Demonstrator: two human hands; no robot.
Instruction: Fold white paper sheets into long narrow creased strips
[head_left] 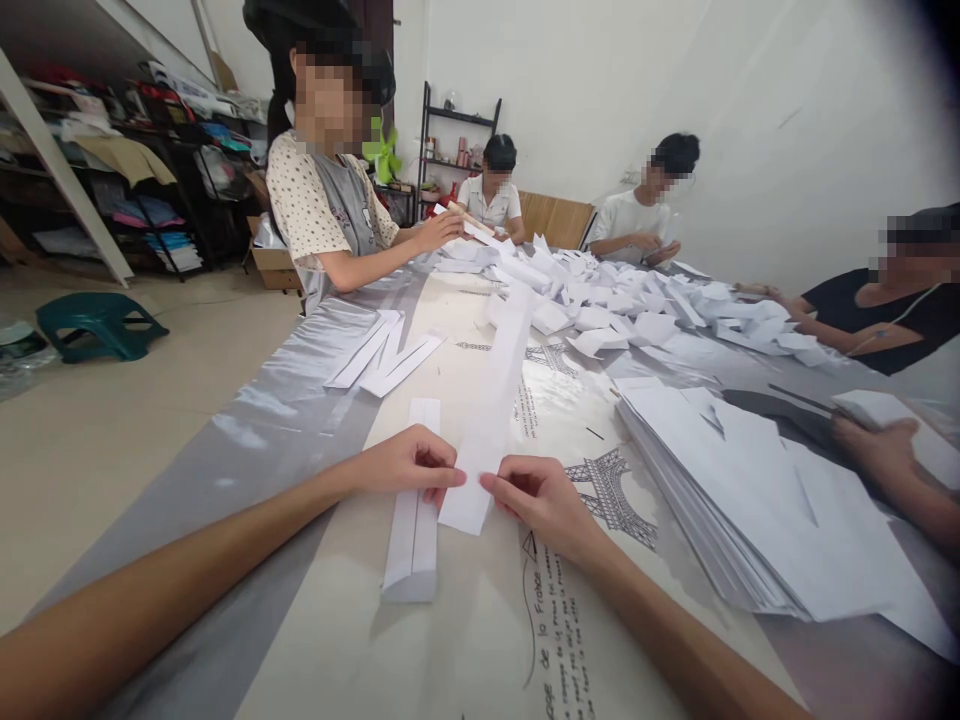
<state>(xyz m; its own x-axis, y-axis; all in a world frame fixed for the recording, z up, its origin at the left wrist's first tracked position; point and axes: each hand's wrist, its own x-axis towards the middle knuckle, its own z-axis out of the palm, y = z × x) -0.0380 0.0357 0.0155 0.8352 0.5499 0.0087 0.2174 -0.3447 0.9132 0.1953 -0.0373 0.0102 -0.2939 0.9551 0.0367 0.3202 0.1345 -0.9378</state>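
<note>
A long white paper strip (491,410) stretches away from me over the table, its near end pinched from both sides. My left hand (412,462) grips the left edge between thumb and fingers, and my right hand (536,495) grips the right edge the same way. Beneath my left hand lies a folded white paper strip (412,540) with a crease along its length; the hand hides part of it. Farther left, several folded paper strips (386,355) rest at angles on the tablecloth.
A thick stack of white paper sheets (742,500) lies to my right, near another person's hand (874,450). A large heap of folded papers (600,295) covers the far table. Several people sit or stand around it. A green stool (101,325) is on the floor at left.
</note>
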